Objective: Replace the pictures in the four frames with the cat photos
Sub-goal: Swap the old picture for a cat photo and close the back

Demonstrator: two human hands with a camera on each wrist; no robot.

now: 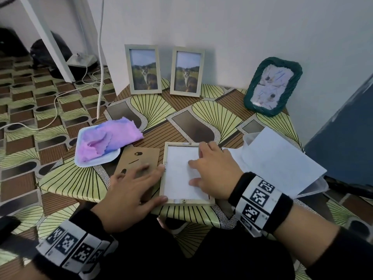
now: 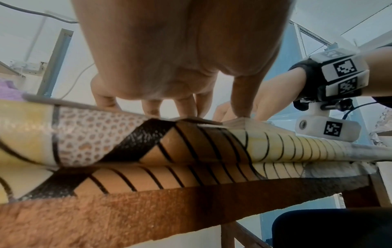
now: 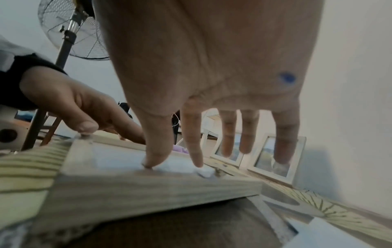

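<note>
A pale wooden frame [image 1: 169,146] lies face down at the table's near edge, with the white back of a photo [image 1: 177,178] inside it. My right hand [image 1: 193,172] is spread over it, thumb and forefinger tips pressing the white sheet [image 3: 118,156]. My left hand [image 1: 155,183] lies flat, its fingers on the brown backing board [image 1: 139,156] and thumb at the frame's left rail. Two matching frames [image 1: 143,69] [image 1: 187,72] showing cat photos stand against the wall. A green woven frame [image 1: 272,85] leans at the back right, holding a pale picture.
A white foam tray [image 1: 88,160] with a pink-purple cloth [image 1: 107,140] sits left of the backing board. White sheets [image 1: 282,158] lie over a clear plastic container at the right. Cables run across the patterned floor on the left. A blue panel [image 1: 343,134] stands right of the table.
</note>
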